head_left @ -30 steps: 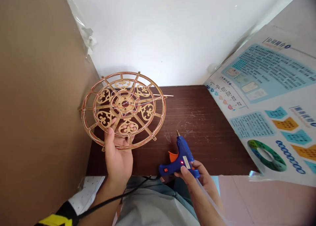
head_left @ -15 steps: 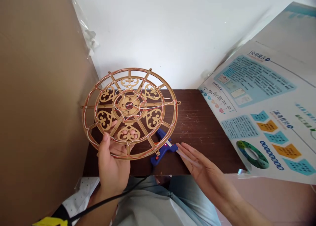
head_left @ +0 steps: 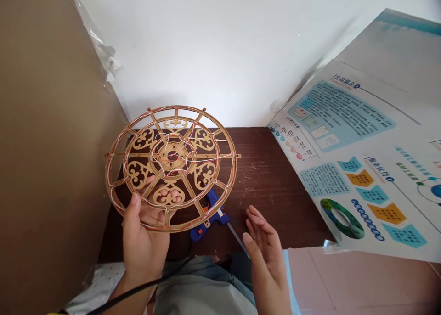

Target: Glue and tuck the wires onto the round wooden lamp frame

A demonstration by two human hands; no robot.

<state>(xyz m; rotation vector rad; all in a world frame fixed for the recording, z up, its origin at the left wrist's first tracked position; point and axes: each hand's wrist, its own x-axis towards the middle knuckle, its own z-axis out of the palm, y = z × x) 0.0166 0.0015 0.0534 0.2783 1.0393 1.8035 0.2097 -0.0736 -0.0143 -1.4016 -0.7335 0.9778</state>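
Observation:
A round gold openwork frame point(head_left: 188, 183), with scroll ornaments and red and white wires along its rings, is held up tilted over the table. My left hand point(head_left: 146, 227) grips its near left rim, thumb on top and fingers spread beneath, some showing through the openings. Partly hidden under the frame's near right side lies a blue glue gun point(head_left: 218, 217) with a red switch. A translucent glue stick point(head_left: 237, 239) sticks out of its back end. To the right of the glue stick, my right hand point(head_left: 265, 248) is open and empty, fingers slightly curled.
A dark brown table point(head_left: 268, 177) stands against a white wall point(head_left: 206, 53). A brown board point(head_left: 44, 122) closes off the left side, and a printed poster board point(head_left: 361, 145) the right. A black cable point(head_left: 138, 289) crosses my left forearm.
My right hand has turned from lying flat beside the glue gun to upright with curled fingers, apart from the glue stick. The view has shifted; my left hand still holds the frame.

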